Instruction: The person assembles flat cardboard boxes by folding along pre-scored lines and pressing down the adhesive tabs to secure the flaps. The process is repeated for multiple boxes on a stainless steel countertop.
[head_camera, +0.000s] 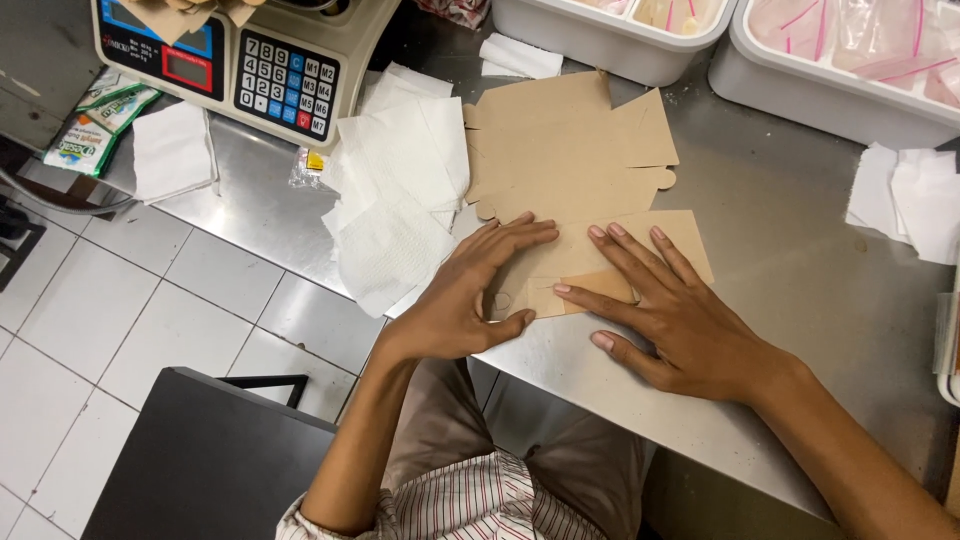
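Observation:
A flat brown cardboard box blank lies on the steel table, with its near flaps folded over. My left hand presses flat on the blank's near left part, fingers spread, thumb at the table's edge. My right hand lies palm down on the near right flap, fingers spread and pointing left, the index fingertip on a small folded tab. Neither hand grips anything.
A loose pile of white paper napkins lies left of the blank. A weighing scale stands at the back left. Two white tubs with plastic bags stand at the back. More napkins lie at right. A black chair is below left.

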